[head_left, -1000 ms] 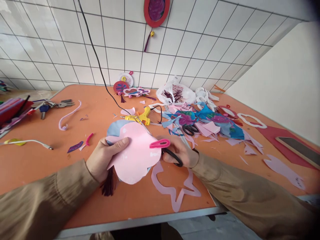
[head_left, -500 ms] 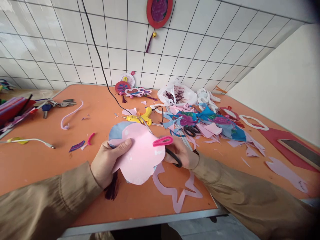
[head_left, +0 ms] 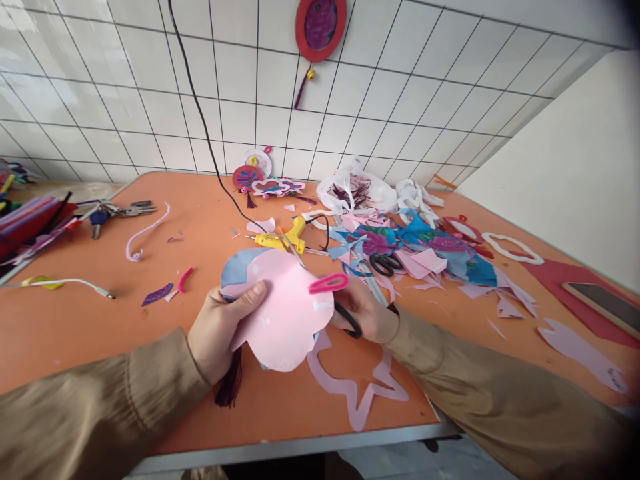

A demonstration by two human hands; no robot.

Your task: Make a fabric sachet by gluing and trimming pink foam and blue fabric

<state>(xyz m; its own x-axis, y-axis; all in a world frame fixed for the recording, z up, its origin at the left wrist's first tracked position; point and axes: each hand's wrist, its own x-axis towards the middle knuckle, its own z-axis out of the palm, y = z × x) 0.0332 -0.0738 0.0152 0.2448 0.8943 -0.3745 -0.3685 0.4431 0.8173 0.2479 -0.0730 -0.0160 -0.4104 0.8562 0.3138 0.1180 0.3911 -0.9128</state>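
My left hand [head_left: 225, 327] pinches a pink flower-shaped paper cutout [head_left: 285, 313] between thumb and fingers, with blue material [head_left: 240, 267] showing behind its upper left edge. A pink fuzzy loop [head_left: 329, 283] is fixed at the cutout's right side, and a dark tassel [head_left: 230, 383] hangs below my left hand. My right hand [head_left: 367, 310] is closed on scissors with a black handle [head_left: 350, 321]. Their blades [head_left: 295, 250] rise past the cutout's top edge; the rest is hidden behind the paper. Under the hands lies a pink paper scrap [head_left: 360, 403] with star-like points.
A yellow glue gun [head_left: 283, 237] lies just beyond the cutout, its black cord running up the wall. Paper and fabric scraps [head_left: 420, 247], more scissors [head_left: 385, 264] and a white plastic bag [head_left: 357, 190] crowd the back right. Pliers [head_left: 137, 208] lie left; a phone [head_left: 605, 303] lies right.
The view has tilted up slightly, so everything sits a little lower and to the right. Both hands keep their hold; the scissors and cutout have barely shifted against each other.
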